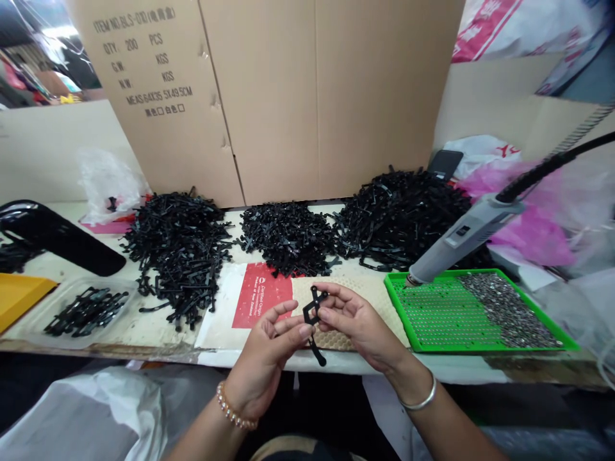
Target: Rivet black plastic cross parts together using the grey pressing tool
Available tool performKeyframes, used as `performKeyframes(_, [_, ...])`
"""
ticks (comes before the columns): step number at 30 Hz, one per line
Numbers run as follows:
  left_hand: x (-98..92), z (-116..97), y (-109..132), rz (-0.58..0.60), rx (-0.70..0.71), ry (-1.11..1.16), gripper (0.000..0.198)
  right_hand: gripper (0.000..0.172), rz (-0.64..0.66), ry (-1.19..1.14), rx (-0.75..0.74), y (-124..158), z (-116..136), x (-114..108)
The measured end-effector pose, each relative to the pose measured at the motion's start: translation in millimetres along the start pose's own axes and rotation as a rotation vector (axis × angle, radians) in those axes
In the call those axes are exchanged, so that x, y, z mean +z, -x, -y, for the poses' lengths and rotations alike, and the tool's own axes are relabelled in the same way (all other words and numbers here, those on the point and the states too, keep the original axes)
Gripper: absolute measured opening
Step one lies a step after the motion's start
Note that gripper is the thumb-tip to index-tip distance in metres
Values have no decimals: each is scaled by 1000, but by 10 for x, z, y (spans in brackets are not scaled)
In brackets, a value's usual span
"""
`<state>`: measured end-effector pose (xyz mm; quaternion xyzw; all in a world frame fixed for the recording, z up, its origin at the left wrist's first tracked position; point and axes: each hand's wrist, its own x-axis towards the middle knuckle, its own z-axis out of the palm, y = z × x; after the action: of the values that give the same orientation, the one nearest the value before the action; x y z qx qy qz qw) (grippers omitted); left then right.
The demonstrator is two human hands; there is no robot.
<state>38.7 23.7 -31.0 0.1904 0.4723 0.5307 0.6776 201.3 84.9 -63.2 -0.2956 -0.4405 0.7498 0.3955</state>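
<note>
A small black linkage of joined bars (pixel 309 312) is held between my two hands above the front of the bench. My left hand (pixel 273 342) pinches its lower part with thumb and finger, and one bar with a round end hangs below. With thumb and fingers, my right hand (pixel 354 323) grips the upper right part. Beneath the hands lie a honeycomb-textured mat (pixel 379 307) and a red and white printed sheet (pixel 250 294). Right of them is a green tray (pixel 480 349) with rows of small metal pieces. A grey electric screwdriver (pixel 456 237) hangs over its left corner.
Piles of black parts lie at the left (pixel 180 250), middle (pixel 288 234) and right (pixel 403 214), before a tall cardboard box (pixel 327 96). A clear tub (pixel 86 314), a yellow tray (pixel 22 298) and a black curved object (pixel 62 234) are at the left.
</note>
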Motion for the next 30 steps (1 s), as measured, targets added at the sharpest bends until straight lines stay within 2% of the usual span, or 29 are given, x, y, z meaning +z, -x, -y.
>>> performKeyframes(4, [50, 83, 10, -86, 27, 176, 64, 41, -44, 6, -59, -1, -3, 56])
performKeyframes(7, [71, 131, -20, -139, 79, 257, 50, 32, -80, 37, -84, 18, -33, 150])
performKeyframes(11, [55, 134, -46, -87, 49, 179, 34, 27, -110, 101, -90, 64, -105, 230])
performKeyframes(19, [7, 97, -7, -40, -1, 90, 34, 28, -106, 79, -112, 178, -182, 234])
performKeyframes(26, [-8, 87, 134, -105, 160, -77, 33, 35, -114, 35, -158, 238, -172, 319])
performKeyframes(28, [-46, 41, 178, -78, 164, -24, 32, 37, -102, -13, -160, 245, -83, 351])
performKeyframes(30, [-61, 55, 215, -10, 53, 126, 30, 39, -105, -52, -193, 262, 44, 454])
